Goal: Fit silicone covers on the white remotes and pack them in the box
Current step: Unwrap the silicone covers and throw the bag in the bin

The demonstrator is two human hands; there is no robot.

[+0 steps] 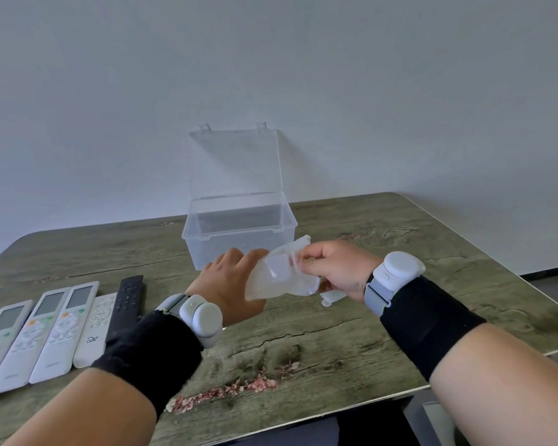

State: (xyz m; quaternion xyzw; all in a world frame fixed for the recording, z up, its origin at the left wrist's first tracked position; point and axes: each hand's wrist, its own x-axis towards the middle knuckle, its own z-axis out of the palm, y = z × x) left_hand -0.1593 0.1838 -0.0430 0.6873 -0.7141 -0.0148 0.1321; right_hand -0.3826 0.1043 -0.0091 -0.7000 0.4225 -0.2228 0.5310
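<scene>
Both hands hold one translucent silicone cover (281, 275) above the table, in front of the clear plastic box (239, 239). My left hand (229, 281) grips its left end; my right hand (332, 268) pinches its upper right edge. The box stands open and looks empty, its lid upright against the wall. Three white remotes with screens (39, 333) lie side by side at the left. Beside them lies a white remote without a screen (94, 326), seemingly inside a cover. Another cover piece (331, 297) lies on the table under my right hand, mostly hidden.
A black remote (126, 304) lies right of the white ones, partly behind my left forearm. The wood-patterned table (351, 342) reaches the white wall at the back; its right edge and near edge are in view. Both wrists wear grey bands and black sleeves.
</scene>
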